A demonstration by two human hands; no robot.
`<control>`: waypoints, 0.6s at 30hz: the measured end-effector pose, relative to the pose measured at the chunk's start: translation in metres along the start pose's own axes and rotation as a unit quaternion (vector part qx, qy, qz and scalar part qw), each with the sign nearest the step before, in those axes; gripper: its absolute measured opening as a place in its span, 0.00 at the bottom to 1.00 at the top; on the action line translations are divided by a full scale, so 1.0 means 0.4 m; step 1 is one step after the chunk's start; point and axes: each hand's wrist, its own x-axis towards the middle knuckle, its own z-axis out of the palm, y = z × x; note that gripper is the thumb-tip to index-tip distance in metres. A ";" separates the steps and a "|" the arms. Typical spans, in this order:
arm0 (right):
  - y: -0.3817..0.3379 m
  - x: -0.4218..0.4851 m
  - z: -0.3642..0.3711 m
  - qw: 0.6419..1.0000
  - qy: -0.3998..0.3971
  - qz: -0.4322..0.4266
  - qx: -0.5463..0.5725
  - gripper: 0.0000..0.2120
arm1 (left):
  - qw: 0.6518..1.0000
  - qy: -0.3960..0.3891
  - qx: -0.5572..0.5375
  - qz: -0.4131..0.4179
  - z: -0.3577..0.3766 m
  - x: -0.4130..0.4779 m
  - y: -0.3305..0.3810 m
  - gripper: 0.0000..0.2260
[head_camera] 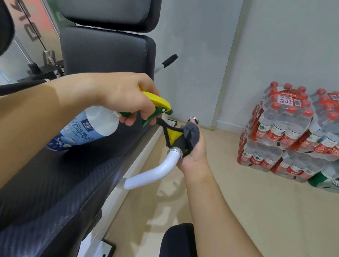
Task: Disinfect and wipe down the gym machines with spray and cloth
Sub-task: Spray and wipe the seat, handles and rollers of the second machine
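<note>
Right hand (195, 155) wraps fuzzy cloth (190, 132) round white tubular handle (154, 172); left hand (124, 95) grips spray bottle (95, 126) over weave-textured seat pad (57, 180).

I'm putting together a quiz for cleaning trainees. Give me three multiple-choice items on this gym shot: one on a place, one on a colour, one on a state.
1. Where do the packs of bottled water stand?
A) on the seat pad
B) on the floor by the wall
C) on a shelf

2. What colour is the top of the trigger head on the spray bottle?
A) yellow
B) red
C) white

3. What is the right hand doing?
A) hanging idle
B) gripping the cloth round the handle
C) pressing flat on a mirror

Answers: 1 B, the packs are stacked on the tan floor against the wall. 2 A, a yellow cap sits over a green trigger. 3 B, its fingers curl round the grey and yellow cloth at the end of the white bar.
</note>
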 end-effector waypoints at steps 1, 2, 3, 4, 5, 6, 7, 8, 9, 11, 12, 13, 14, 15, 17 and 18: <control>-0.008 0.019 0.000 1.000 0.003 -0.010 0.003 0.16 | 1.000 0.001 -0.002 0.002 0.001 -0.006 0.002 0.08; -0.021 0.031 0.003 1.000 0.011 -0.020 0.001 0.16 | 1.000 -0.001 -0.002 0.006 0.003 -0.009 0.004 0.07; -0.037 0.047 0.005 0.999 0.037 -0.030 -0.023 0.15 | 1.000 0.000 -0.002 0.007 0.004 -0.015 0.007 0.07; -0.052 0.059 0.009 0.996 0.060 -0.033 -0.057 0.15 | 1.000 0.002 0.000 0.007 0.006 -0.021 0.009 0.09; -0.066 0.066 0.016 0.989 0.087 -0.040 -0.117 0.16 | 1.000 0.004 0.002 0.008 0.007 -0.028 0.011 0.11; -0.080 0.071 0.023 0.976 0.112 -0.045 -0.179 0.13 | 1.000 0.006 0.003 0.008 0.009 -0.033 0.012 0.13; -0.091 0.072 0.034 0.962 0.132 -0.051 -0.235 0.08 | 1.000 0.011 0.005 0.008 0.010 -0.038 0.012 0.14; -0.097 0.069 0.043 0.947 0.147 -0.058 -0.280 0.06 | 1.000 0.014 0.008 0.007 0.012 -0.041 0.013 0.14; -0.103 0.067 0.049 0.926 0.161 -0.076 -0.334 0.08 | 1.000 0.018 0.011 0.005 0.013 -0.043 0.013 0.14; -0.104 0.053 0.059 0.888 0.174 -0.116 -0.410 0.10 | 0.999 0.029 0.017 0.002 0.015 -0.044 0.012 0.14; -0.100 0.043 0.061 0.876 0.168 -0.123 -0.435 0.11 | 0.999 0.032 0.021 0.000 0.016 -0.043 0.011 0.14; -0.097 0.031 0.061 0.867 0.160 -0.121 -0.455 0.11 | 0.999 0.035 0.022 -0.001 0.017 -0.040 0.010 0.12; -0.092 0.018 0.059 0.863 0.152 -0.118 -0.467 0.11 | 0.999 0.038 0.020 -0.001 0.018 -0.034 0.009 0.10; -0.082 0.002 0.058 0.863 0.145 -0.117 -0.470 0.10 | 0.999 0.041 0.016 -0.001 0.019 -0.028 0.008 0.08; -0.051 -0.033 0.045 0.889 0.130 -0.111 -0.426 0.08 | 0.999 0.041 0.009 -0.008 0.021 -0.010 0.005 0.08; -0.033 -0.052 0.038 0.909 0.122 -0.103 -0.385 0.07 | 0.999 0.036 0.008 -0.013 0.022 0.003 0.000 0.08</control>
